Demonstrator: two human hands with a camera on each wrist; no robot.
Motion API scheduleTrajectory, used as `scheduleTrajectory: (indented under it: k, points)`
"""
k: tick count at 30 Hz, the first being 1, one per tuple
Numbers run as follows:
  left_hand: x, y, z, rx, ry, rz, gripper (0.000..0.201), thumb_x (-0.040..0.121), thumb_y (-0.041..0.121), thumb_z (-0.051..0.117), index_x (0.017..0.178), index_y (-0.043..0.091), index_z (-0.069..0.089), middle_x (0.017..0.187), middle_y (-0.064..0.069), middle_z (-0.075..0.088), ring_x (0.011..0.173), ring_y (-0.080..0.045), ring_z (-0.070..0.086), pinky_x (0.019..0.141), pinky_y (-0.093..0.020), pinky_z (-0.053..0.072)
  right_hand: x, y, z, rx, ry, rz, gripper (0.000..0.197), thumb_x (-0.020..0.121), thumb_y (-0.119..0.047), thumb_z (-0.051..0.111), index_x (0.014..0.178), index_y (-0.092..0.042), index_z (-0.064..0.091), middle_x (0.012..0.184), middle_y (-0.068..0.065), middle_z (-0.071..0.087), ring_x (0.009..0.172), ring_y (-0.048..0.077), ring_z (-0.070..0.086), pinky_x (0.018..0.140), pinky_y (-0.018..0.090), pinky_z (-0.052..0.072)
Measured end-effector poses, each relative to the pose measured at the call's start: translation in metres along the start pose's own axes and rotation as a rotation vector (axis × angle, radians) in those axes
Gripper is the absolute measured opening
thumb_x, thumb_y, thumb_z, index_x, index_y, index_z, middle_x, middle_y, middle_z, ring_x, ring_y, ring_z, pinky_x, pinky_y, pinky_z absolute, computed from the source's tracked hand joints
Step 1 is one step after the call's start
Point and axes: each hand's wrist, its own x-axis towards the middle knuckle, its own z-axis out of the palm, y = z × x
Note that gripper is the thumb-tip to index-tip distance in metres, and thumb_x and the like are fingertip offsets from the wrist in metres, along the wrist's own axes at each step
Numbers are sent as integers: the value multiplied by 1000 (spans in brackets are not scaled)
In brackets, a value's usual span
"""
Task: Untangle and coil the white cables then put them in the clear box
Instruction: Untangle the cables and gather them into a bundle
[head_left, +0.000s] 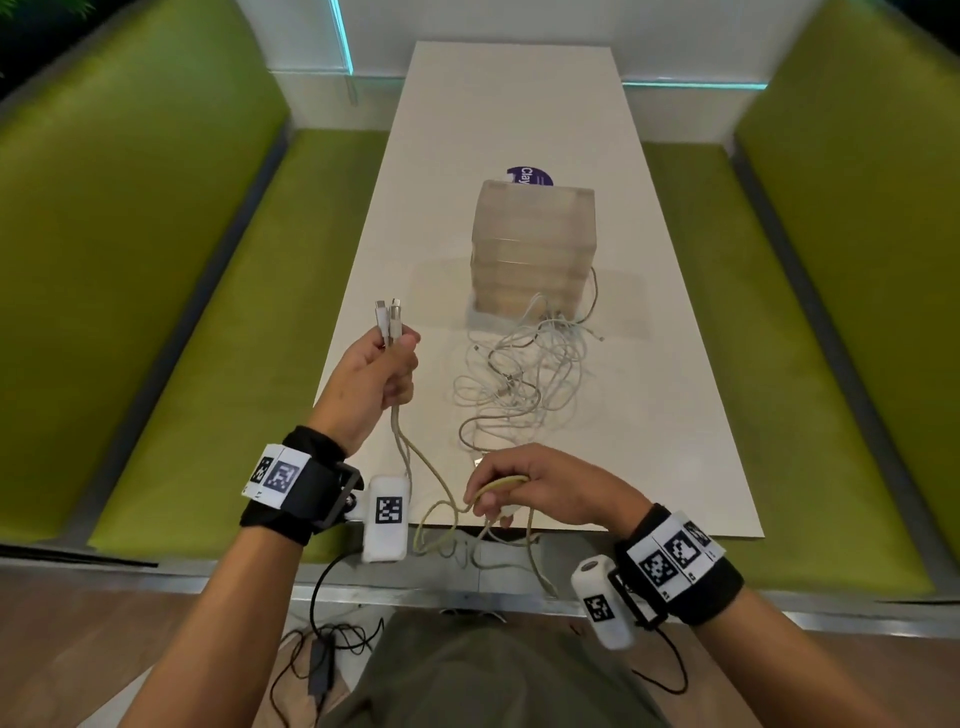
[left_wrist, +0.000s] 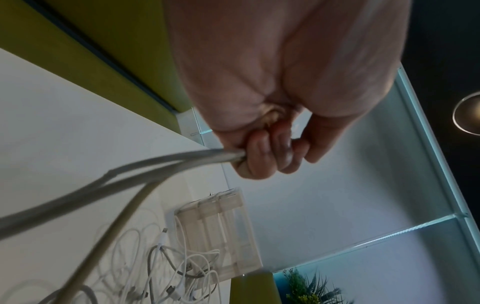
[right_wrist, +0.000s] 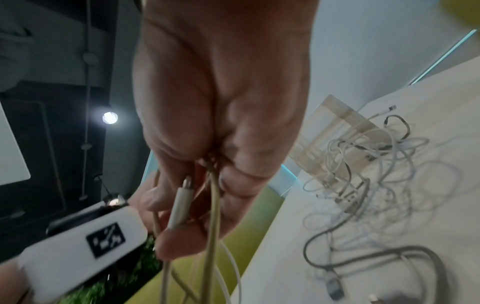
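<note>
My left hand is raised over the table's left edge. It grips one cream-white cable just below its two plugs, which stick up side by side. Both strands hang down and cross to my right hand, which grips a loop of the same cable at the near table edge; the slack dangles below. The right wrist view shows a plug and strands between the fingers. A tangle of white cables lies on the table against the clear box, which stands upright behind it.
The white table runs away from me between two green benches. A purple sticker lies behind the box. A few darker cables are mixed into the tangle. Black wires lie on the floor.
</note>
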Motion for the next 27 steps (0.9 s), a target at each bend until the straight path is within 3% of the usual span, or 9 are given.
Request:
scheduleTrajectory:
  k: [3,8,12,14,16,19,22,24,27]
  points:
    - [2,-2,1,-23,-7,-19,14,100,12,41,92,11,53,57,8,40,49,-8,27,47,-18,28,6,14,13,3,-131,70,14,90,-4,58,102,0,64,85,-3,66,81,13,62,80,35,54]
    - [2,-3,0,17,-50,-9,16,101,13,40,91,11,52,59,8,49,48,-6,31,48,-17,33,16,36,23,-102,-180,189,20,88,-3,61,108,0,63,105,16,67,89,18,63,86,33,56]
    - [3,-3,-1,37,-94,14,17,101,12,37,90,11,50,61,8,52,46,-4,31,48,-16,32,17,42,32,-189,-296,246,22,87,-5,64,109,-3,63,106,8,68,86,13,65,81,19,53]
    - [4,-3,-3,38,-100,22,18,101,12,37,88,12,49,61,8,52,46,-4,31,48,-16,31,15,43,40,-257,-397,246,25,87,-6,63,111,-3,62,112,11,67,95,20,65,82,18,49]
    - [4,-3,-5,35,-102,22,19,101,12,36,87,12,48,61,8,52,45,-4,31,48,-16,31,15,49,46,-353,-479,248,34,85,-7,66,118,-9,59,120,10,63,108,24,59,87,21,45]
    - [5,-4,-6,38,-92,13,18,101,12,37,86,12,48,61,8,52,44,-4,31,47,-15,31,16,62,49,-543,-534,280,63,78,-14,73,133,-29,47,141,2,47,128,23,42,106,39,35]
    - [5,-5,-8,41,-84,4,18,101,13,38,86,12,48,61,7,51,44,-4,31,46,-15,31,14,62,35,-586,-457,285,71,78,-19,73,140,-31,40,149,-2,38,134,18,34,111,38,28]
    - [5,-5,-9,45,-80,3,18,101,13,38,85,12,48,61,7,51,44,-4,30,47,-16,31,13,57,18,-523,-344,234,56,84,-19,67,135,-26,47,138,1,51,122,17,47,102,32,36]
    - [6,-4,-7,50,-80,1,19,101,13,38,84,12,47,60,7,50,44,-4,30,46,-15,31,14,57,-9,-481,-97,183,26,88,-13,61,114,-15,63,113,4,66,98,13,59,85,22,45]
